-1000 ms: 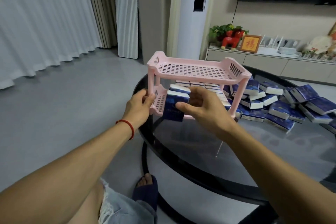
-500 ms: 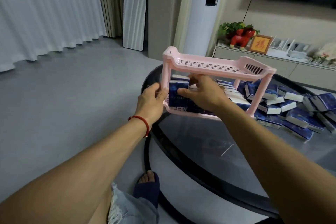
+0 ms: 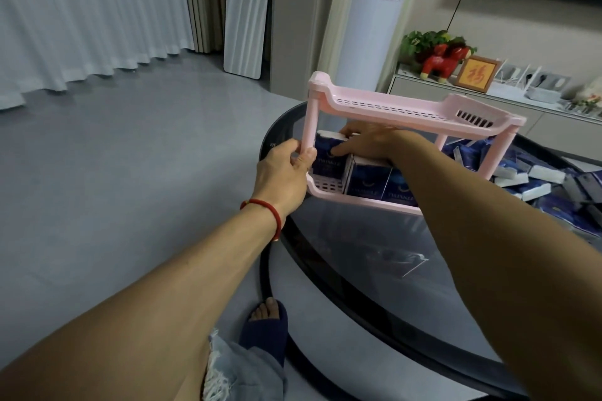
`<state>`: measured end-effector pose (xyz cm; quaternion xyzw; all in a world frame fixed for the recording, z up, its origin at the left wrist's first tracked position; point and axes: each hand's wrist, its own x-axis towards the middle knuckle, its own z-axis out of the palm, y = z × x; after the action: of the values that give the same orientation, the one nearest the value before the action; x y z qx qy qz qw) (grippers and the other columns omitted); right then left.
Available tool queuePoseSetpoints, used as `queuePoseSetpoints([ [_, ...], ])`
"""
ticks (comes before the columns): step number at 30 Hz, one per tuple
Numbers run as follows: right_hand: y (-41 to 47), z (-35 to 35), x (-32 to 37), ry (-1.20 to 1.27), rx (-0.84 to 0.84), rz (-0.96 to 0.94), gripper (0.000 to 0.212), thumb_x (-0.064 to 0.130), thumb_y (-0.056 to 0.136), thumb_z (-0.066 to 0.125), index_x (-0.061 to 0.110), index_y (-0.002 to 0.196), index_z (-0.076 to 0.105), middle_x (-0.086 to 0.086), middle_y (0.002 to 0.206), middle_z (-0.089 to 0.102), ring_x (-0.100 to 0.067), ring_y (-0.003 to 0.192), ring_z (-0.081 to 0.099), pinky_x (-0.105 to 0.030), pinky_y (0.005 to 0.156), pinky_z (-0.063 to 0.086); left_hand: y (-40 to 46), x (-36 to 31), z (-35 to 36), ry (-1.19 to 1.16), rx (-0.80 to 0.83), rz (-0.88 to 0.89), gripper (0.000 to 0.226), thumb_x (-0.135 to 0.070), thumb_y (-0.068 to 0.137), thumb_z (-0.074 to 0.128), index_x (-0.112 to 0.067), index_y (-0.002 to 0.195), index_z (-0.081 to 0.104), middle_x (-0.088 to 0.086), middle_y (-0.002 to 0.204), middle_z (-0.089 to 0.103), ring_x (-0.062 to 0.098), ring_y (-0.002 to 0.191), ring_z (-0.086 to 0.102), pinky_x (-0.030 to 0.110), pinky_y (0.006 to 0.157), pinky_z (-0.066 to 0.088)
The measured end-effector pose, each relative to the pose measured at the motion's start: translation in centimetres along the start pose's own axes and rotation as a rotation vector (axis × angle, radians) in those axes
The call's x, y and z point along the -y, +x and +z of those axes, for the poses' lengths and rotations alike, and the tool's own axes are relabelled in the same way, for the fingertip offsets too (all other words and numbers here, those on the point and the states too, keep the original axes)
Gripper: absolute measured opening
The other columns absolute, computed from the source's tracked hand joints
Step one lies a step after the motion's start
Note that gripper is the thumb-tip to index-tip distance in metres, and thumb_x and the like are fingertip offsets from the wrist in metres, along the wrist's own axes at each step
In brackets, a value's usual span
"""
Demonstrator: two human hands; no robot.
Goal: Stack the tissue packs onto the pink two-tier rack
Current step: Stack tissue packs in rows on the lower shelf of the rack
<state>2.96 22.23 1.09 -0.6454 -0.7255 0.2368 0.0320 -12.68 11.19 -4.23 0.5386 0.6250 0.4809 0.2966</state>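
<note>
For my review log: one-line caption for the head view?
Left hand steadies pink rack; right hand seats tissue pack on its lower tier.

- A round dark glass desk [image 3: 374,257] with a black rim stands on the grey floor [image 3: 130,172].
- The pink two-tier rack [image 3: 407,107] sits near its left edge.
- Loose blue-and-white tissue packs [image 3: 537,185] lie heaped at the right.
</note>
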Motion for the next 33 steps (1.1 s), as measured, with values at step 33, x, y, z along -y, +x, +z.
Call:
queuePoseSetpoints([
  [33,-0.3,0.4,-0.9,-0.107,-0.135,-0.209,0.054,0.074,0.093,0.043,0.034,0.127,0.053,-0.001,0.147,0.053,-0.029,0.127,0.052,-0.041,0.095,0.038,0.3,0.4,-0.1,-0.009,-0.010,-0.032,0.024,-0.036,0.105,0.053,-0.015,0.106,0.064,0.006,0.102,0.070,0.027,0.091,0.069,0.047,0.084,0.062],
])
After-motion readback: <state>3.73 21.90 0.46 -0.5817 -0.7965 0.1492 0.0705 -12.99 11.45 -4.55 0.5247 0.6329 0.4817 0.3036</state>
